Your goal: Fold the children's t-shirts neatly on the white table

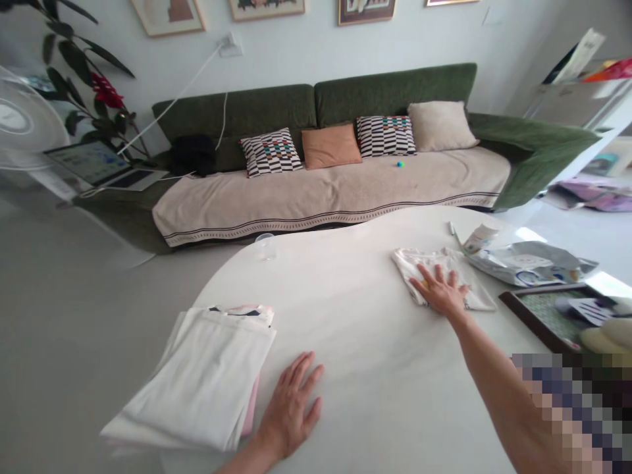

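Observation:
My right hand (442, 288) lies flat with fingers spread on a small folded white shirt (476, 289) at the right of the white table (345, 296). Part of a print on the shirt shows between the fingers. Near the table's front, my left hand (291, 405) rests with fingers stretched out and nothing in it. Just left of that hand is a stack of folded clothes (197, 375), a large white piece on top, with pink cloth showing at its side. The stack reaches over the table's left edge.
A clear cup (266, 247) stands at the far left edge. On the right are a white bottle (481, 238), a pen (453, 232), a silver plastic package (538, 263) and a dark-framed tray (533, 322) with things in it. Behind the table is a green sofa (266, 108) with cushions.

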`<action>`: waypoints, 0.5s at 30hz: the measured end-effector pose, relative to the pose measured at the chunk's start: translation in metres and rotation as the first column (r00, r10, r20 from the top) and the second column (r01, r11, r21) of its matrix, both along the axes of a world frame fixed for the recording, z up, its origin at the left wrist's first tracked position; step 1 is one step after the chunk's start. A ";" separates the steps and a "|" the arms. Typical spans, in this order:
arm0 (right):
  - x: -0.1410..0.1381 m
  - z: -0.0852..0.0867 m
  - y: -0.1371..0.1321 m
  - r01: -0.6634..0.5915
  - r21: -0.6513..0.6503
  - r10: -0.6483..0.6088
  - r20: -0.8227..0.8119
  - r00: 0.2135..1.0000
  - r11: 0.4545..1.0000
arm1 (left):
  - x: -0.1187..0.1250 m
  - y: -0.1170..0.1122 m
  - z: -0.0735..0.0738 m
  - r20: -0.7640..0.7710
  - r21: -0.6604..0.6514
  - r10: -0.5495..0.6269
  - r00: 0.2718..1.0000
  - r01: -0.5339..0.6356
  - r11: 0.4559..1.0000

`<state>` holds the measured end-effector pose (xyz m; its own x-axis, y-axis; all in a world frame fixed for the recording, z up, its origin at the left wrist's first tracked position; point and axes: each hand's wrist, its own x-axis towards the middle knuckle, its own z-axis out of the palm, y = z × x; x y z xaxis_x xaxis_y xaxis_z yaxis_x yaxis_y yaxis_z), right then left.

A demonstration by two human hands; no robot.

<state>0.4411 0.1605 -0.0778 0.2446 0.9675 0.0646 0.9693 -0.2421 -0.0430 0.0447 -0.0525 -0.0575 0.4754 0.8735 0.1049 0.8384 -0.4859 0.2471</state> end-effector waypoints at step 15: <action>-0.185 -0.004 -0.177 -0.383 0.198 0.426 -0.268 0.864 0.902 | 0.001 -0.011 0.011 0.128 -0.048 0.032 0.991 -0.026 0.999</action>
<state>0.2562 -0.0167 -0.0822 -0.1386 0.9726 0.1868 0.9161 0.1976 -0.3488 0.0454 -0.0638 -0.0465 0.4346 0.8922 0.1228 0.8121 -0.4472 0.3749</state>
